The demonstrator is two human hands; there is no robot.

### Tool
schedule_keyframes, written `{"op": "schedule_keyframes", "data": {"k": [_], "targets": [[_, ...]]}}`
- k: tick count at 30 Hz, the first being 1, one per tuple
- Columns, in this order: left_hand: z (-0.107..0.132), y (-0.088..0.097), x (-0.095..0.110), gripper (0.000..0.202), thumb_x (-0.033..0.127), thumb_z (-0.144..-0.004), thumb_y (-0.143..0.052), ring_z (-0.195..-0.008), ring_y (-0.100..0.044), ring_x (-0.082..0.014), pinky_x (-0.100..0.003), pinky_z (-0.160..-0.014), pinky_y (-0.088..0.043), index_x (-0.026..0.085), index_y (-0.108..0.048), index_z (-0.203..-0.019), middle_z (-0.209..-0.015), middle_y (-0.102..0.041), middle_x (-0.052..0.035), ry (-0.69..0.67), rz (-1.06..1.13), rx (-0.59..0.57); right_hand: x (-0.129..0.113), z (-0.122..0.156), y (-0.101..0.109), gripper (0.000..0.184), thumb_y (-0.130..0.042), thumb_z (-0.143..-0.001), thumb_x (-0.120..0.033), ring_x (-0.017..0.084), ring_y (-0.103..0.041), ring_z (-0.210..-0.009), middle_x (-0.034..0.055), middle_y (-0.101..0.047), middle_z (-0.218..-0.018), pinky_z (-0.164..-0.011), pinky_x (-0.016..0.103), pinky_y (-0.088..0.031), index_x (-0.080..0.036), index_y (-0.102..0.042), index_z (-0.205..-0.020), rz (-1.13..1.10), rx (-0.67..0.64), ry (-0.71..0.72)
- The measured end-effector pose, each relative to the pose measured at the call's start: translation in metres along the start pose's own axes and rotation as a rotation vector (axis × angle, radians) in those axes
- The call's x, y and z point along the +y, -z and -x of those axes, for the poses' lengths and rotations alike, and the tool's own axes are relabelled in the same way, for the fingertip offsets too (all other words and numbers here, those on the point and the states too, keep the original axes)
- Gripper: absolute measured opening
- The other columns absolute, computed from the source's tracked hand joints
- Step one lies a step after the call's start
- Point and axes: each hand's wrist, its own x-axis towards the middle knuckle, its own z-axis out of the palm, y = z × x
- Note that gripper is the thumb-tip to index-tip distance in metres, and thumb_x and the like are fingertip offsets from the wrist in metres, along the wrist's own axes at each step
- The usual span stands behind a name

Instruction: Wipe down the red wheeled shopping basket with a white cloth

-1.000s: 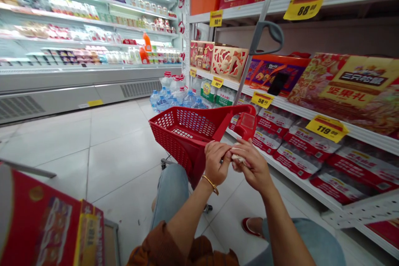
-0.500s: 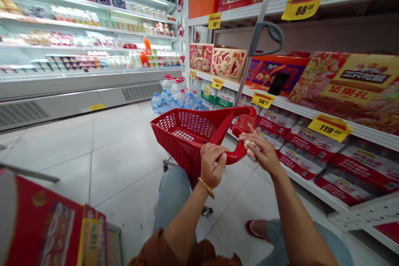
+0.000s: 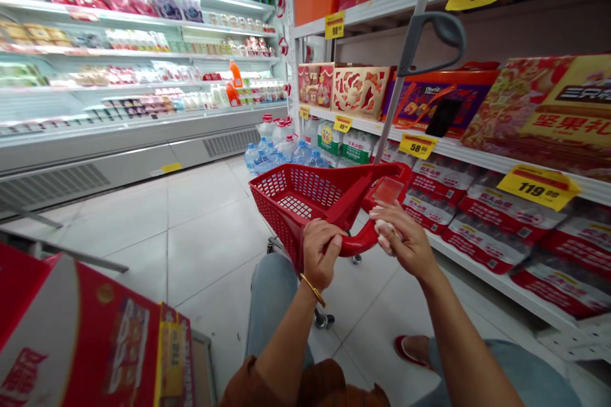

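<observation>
I see a long shelf [image 3: 458,149] on my right and a red cart [image 3: 305,200] in front of me. My left hand [image 3: 321,253] is shut around the cart's handle [image 3: 363,243]. My right hand [image 3: 403,235], just beside it, pinches a small white thing [image 3: 384,233], maybe tissue, on the side nearest my left hand.

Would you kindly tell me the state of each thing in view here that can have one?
Left hand: curled around the red handle
Right hand: pinching a white tissue
Red trolley basket: upright on its wheels
Gold bangle: worn on the left wrist
Bottled water packs: shrink-wrapped, lying on the lower shelf
Red gift box: closed
</observation>
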Motion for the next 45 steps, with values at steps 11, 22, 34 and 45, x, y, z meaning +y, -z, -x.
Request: {"op": "schedule_keyframes", "data": {"k": [11, 22, 34, 45], "targets": [[-0.002, 0.009, -0.008, 0.036, 0.037, -0.092, -0.039, -0.076, -0.059, -0.0183, -0.038, -0.085, -0.044, 0.020, -0.061, -0.069, -0.072, -0.065, -0.0028, 0.029, -0.052, 0.062, -0.021, 0.002, -0.015, 0.019, -0.051, -0.091, -0.032, 0.024, -0.058, -0.116, 0.0054, -0.070, -0.107, -0.106, 0.049, -0.036, -0.026, -0.064, -0.103, 0.089, 0.055, -0.010], [0.001, 0.014, 0.030, 0.020, 0.021, -0.091, -0.047, -0.102, -0.059, -0.0189, -0.049, -0.112, -0.026, 0.020, -0.067, -0.095, -0.099, -0.070, -0.0041, -0.093, -0.444, 0.135, -0.041, 0.008, -0.036, 0.019, -0.052, -0.091, -0.028, 0.025, -0.055, -0.119, 0.0065, -0.067, -0.110, -0.109, 0.052, -0.032, -0.025, -0.061, -0.108, 0.143, 0.162, -0.053], [0.011, -0.009, 0.038, 0.027, 0.017, -0.090, -0.047, -0.094, -0.059, -0.0234, -0.046, -0.094, -0.042, 0.017, -0.062, -0.112, -0.104, -0.070, -0.0086, -0.187, -0.617, 0.006, -0.044, 0.004, -0.036, 0.024, -0.050, -0.091, -0.025, 0.026, -0.050, -0.126, 0.0080, -0.066, -0.111, -0.110, 0.055, -0.030, -0.025, -0.058, -0.114, 0.240, 0.095, 0.079], [0.012, -0.006, 0.037, 0.028, 0.027, -0.092, -0.052, -0.090, -0.061, -0.0208, -0.041, -0.092, -0.043, 0.020, -0.060, -0.117, -0.101, -0.071, -0.0069, -0.300, -0.626, -0.011, -0.012, -0.005, -0.001, 0.019, -0.048, -0.093, -0.033, 0.028, -0.046, -0.130, 0.0058, -0.069, -0.105, -0.114, 0.059, -0.016, -0.024, -0.062, -0.103, 0.286, 0.103, -0.040]]}}
